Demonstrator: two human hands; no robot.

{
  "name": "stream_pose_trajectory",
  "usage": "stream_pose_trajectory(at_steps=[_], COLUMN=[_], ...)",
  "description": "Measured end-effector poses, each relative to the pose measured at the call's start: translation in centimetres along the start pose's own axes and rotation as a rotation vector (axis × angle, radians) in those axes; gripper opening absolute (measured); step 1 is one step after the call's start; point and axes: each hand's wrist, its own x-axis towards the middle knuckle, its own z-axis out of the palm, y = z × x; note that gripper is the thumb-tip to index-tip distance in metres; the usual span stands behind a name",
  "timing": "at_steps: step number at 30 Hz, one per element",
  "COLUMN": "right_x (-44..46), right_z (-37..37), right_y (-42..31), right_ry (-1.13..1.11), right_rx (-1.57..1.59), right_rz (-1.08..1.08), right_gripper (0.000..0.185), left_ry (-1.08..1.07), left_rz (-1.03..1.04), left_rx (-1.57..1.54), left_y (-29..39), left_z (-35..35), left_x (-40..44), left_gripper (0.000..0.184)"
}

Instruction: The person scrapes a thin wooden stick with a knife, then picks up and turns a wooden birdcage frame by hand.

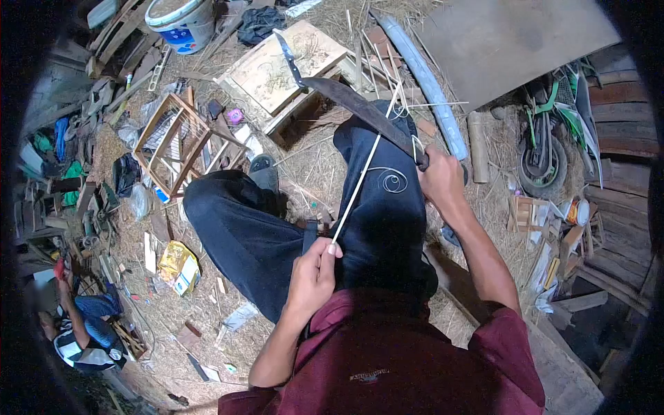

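In the head view, my left hand [315, 273] is closed, its thumb and fingers pinching the lower end of a thin pale wooden strip [357, 187]. The strip slants up across my right thigh and passes the blade of a machete [356, 106]. My right hand [441, 176] grips the machete's handle. Its dark, broad blade points up and left over my right knee, touching or just over the strip; I cannot tell which. A curled shaving [394, 182] lies on my dark trousers. More thin curls [399, 109] hang near the blade by the knee.
A low wooden table [325, 45] ahead carries a knife [288, 59] and shavings. Left of it are a wooden frame [176, 135] and a bucket [185, 31]. A motorbike [553, 131] stands right. Another person [86, 332] sits lower left. Straw and scraps cover the floor.
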Motion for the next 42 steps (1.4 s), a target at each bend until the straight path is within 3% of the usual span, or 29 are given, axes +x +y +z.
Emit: stream_pose_trajectory(at_steps=[2,3,8,9,11,15,18,21,25,26,29,31,37,40,42], right_x=[0.5,-2.3,2.0,2.4,2.2,-1.4,-1.9,-1.0,-1.3,-1.3,-1.5,-1.6,-2.4,-2.3,0.2], right_z=[-0.7,-0.4,-0.8,-1.1,-2.3,-4.4,-2.1,0.4,1.2,1.2,1.3,1.4,1.6,1.2,0.1], right_y=[0.0,-0.8,0.7,0.7,0.4,-2.1,-2.0,-2.0,-2.0,-2.1,-2.2,-1.9,-1.5,-1.1,-0.1], right_ry=[0.031,-0.047,0.094,0.108,0.121,-0.006,-0.044,-0.114,-0.067,-0.058,-0.013,0.034,0.091,-0.011,-0.061], right_rx=[0.031,0.038,0.088,0.133,0.215,0.259,0.085,-0.048,0.020,0.008,0.000,0.033,-0.013,-0.060,-0.024], right_rz=[0.006,0.035,0.159,0.141,0.109,-0.135,-0.348,-0.277,-0.413,-0.402,-0.395,-0.433,-0.433,-0.286,-0.014], right_gripper=[0.021,0.021,0.022,0.022,0.022,0.020,0.022,0.024,0.021,0.020,0.017,0.015,0.016,0.013,0.013], left_ry=[-0.022,-0.032,-0.031,-0.022,0.068,0.018,-0.007,0.075,0.078,0.173,0.171,0.198,0.172,0.162,0.144], left_rz=[0.038,-0.048,-0.077,-0.084,0.202,0.149,0.145,0.176,0.242,0.306,0.189,0.224,0.182,0.238,0.231], left_rx=[-0.023,-0.006,-0.145,-0.196,-0.132,-0.197,-0.246,-0.109,-0.046,0.013,0.007,-0.004,0.075,0.044,-0.004], left_y=[-0.4,0.0,-1.4,-1.2,-1.2,1.2,2.4,0.9,-0.4,-0.4,0.2,-0.1,0.9,0.4,-0.7], left_z=[0.3,-1.0,-3.1,-3.3,-2.1,0.2,1.2,1.8,0.8,1.1,1.3,1.6,1.5,1.8,1.8], left_x=[0.8,-2.6,-3.4,-3.3,-0.7,4.9,8.2,10.0,8.3,7.5,5.7,5.2,4.1,3.4,0.6], left_gripper=[0.022,0.021,0.023,0.025,0.026,0.029,0.031,0.031,0.030,0.029,0.026,0.024,0.022,0.021,0.022])
